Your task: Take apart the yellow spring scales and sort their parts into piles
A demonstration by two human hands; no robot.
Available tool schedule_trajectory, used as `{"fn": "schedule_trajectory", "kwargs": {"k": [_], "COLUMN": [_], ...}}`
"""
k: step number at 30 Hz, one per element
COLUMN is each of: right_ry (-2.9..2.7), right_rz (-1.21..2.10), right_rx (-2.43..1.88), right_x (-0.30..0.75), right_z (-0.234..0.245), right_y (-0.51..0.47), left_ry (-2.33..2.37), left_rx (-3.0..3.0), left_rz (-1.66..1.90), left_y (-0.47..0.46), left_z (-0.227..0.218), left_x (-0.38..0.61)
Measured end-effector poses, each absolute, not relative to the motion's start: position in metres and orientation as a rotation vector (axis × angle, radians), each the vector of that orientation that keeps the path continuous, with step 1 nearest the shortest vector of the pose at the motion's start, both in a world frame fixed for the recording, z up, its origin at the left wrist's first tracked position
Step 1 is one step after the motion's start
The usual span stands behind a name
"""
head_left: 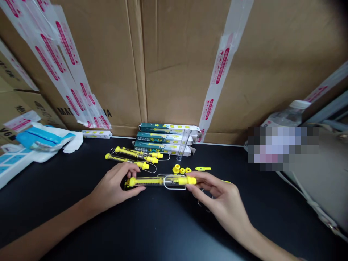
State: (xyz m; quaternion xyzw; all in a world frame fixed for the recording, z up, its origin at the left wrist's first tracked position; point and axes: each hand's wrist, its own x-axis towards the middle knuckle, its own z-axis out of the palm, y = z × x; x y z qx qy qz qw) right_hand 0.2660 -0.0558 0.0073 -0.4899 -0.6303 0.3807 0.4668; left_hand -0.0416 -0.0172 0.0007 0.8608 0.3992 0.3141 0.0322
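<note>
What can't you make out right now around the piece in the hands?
- Spring scale: in the head view, the left hand partly covers its left end, and the right hand partly covers its right end.
- Wire piece: mostly hidden under the right hand.
- Boxes: print too small to read.
- Bottle: lower part hidden by a pixelated patch.

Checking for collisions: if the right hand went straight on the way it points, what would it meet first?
The right hand would meet the yellow end cap of the clear-tube spring scale, seemingly touching it already; depth is unclear.
</note>
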Motion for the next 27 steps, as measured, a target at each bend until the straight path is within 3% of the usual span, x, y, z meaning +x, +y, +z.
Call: {"fn": "schedule_trajectory", "kwargs": {"k": [10,17,27], "right_ry": [-1.393,-1.379,-1.466], "right_rz": [0.982,0.964,0.828], "right_rx": [-1.277,-1.291,-1.299], "right_x": [0.272,0.273,0.272], "right_z": [0.001,-0.001,-0.001], "right_y": [-0.055,-0.058,-0.065], "left_ry": [1.235,1.218,1.122], "left_rx": [2.419,2.413,2.184], "left_rz": [0.861,0.598,0.739], "left_y": [-0.022,-0.027,-0.021], "left_z": [0.009,0.016,-0.002], "left_x": [-0.052,-0.063,-0.072]}}
